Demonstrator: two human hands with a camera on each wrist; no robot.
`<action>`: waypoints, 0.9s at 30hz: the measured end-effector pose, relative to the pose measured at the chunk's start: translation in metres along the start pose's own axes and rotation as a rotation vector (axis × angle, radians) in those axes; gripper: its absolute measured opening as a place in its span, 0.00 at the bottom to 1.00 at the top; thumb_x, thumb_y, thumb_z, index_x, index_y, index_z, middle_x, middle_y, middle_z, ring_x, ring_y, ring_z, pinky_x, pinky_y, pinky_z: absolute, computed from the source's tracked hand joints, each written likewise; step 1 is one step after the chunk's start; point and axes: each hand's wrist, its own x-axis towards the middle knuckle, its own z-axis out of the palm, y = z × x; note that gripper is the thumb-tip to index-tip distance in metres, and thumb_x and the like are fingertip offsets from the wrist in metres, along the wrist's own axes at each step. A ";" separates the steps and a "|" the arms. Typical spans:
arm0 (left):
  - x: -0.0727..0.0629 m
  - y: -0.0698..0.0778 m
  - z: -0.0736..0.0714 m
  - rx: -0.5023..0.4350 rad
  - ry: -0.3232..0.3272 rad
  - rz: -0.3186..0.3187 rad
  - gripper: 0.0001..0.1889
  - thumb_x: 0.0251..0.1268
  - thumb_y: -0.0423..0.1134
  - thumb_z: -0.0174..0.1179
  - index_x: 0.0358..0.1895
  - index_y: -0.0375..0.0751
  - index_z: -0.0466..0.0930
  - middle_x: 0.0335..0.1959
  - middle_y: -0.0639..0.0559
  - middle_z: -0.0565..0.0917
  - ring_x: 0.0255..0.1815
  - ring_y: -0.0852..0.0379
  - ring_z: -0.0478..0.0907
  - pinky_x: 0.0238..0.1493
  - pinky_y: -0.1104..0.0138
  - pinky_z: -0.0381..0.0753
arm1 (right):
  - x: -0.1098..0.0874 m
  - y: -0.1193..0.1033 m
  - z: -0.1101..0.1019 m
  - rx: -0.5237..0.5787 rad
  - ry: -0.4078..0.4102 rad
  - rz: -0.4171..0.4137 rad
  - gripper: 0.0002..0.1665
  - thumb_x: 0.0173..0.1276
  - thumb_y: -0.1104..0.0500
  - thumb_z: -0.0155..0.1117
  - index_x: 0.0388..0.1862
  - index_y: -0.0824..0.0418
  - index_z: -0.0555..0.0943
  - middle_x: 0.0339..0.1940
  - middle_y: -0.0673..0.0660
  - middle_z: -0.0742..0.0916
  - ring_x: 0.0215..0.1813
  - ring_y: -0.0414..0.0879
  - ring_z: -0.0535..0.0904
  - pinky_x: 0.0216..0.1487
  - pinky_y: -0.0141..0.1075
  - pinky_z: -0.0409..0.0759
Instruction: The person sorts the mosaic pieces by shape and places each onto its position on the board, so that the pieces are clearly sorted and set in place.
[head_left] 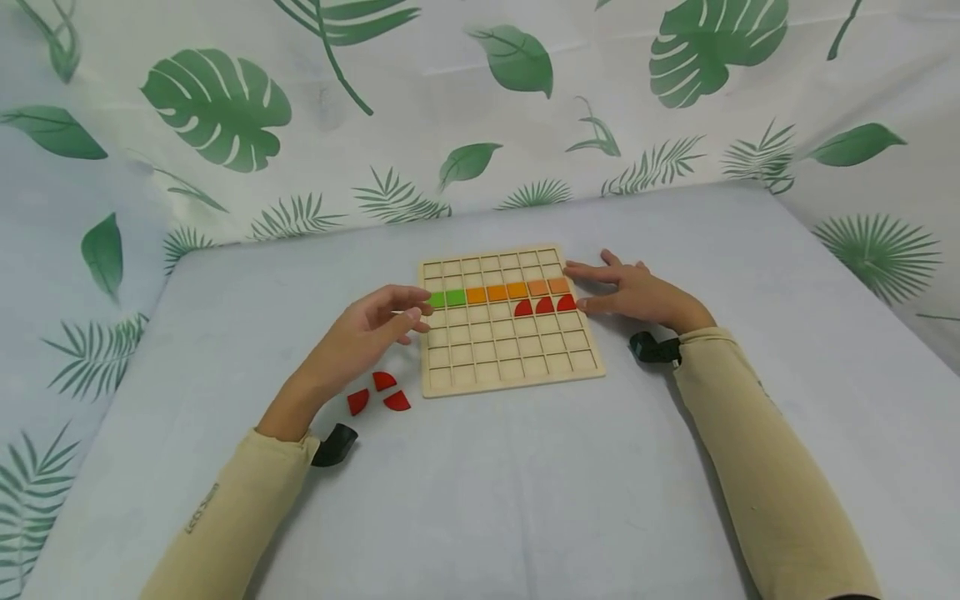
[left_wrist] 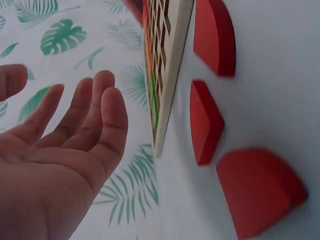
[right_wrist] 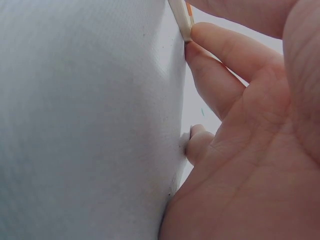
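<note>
A square wooden grid board (head_left: 491, 352) lies on the table, one row filled with green squares (head_left: 456, 297) on the left and orange squares (head_left: 497, 293) on the right. Under that row, at the right end, sit three red quarter-circle pieces (head_left: 544, 306). My left hand (head_left: 367, 329) hovers by the board's left edge, its fingers loosely bent; the left wrist view shows nothing in its palm (left_wrist: 55, 165). My right hand (head_left: 637, 293) rests along the right edge, fingers extended, and in the right wrist view its fingertips (right_wrist: 202, 32) meet the board's rim.
Three loose red quarter-circle pieces (head_left: 384, 381) lie left of the board, close to the left wrist. White cloth (head_left: 480, 500) covers the table, and a leaf-printed sheet (head_left: 420, 108) hangs behind and at the sides. A black wrist device (head_left: 335, 446) sits at the left cuff.
</note>
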 end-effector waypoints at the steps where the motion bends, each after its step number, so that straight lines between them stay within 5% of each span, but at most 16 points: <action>1: 0.000 -0.002 -0.002 0.017 -0.005 -0.006 0.22 0.86 0.40 0.54 0.74 0.33 0.72 0.68 0.37 0.80 0.63 0.40 0.81 0.64 0.45 0.78 | 0.000 0.000 0.000 -0.002 0.000 -0.001 0.44 0.77 0.43 0.68 0.86 0.51 0.65 0.88 0.73 0.49 0.88 0.68 0.34 0.77 0.70 0.22; 11: -0.002 -0.022 -0.027 0.164 -0.101 -0.143 0.20 0.83 0.42 0.59 0.71 0.40 0.77 0.65 0.45 0.82 0.66 0.45 0.78 0.65 0.49 0.78 | 0.000 -0.003 0.001 -0.018 -0.002 -0.005 0.43 0.78 0.44 0.67 0.86 0.52 0.65 0.88 0.71 0.53 0.88 0.67 0.34 0.77 0.70 0.22; 20: -0.006 -0.029 -0.042 0.359 -0.235 -0.217 0.25 0.74 0.44 0.68 0.69 0.44 0.78 0.68 0.48 0.76 0.67 0.45 0.69 0.65 0.50 0.75 | -0.001 -0.006 0.000 0.021 -0.019 0.035 0.44 0.78 0.44 0.67 0.87 0.51 0.63 0.88 0.72 0.46 0.87 0.69 0.28 0.76 0.69 0.20; 27: -0.006 -0.031 -0.048 0.500 -0.287 -0.214 0.23 0.68 0.44 0.74 0.63 0.44 0.80 0.66 0.48 0.75 0.71 0.43 0.63 0.71 0.44 0.67 | 0.000 -0.006 0.000 0.016 -0.020 0.045 0.44 0.78 0.44 0.67 0.87 0.51 0.63 0.88 0.72 0.45 0.86 0.70 0.28 0.76 0.69 0.20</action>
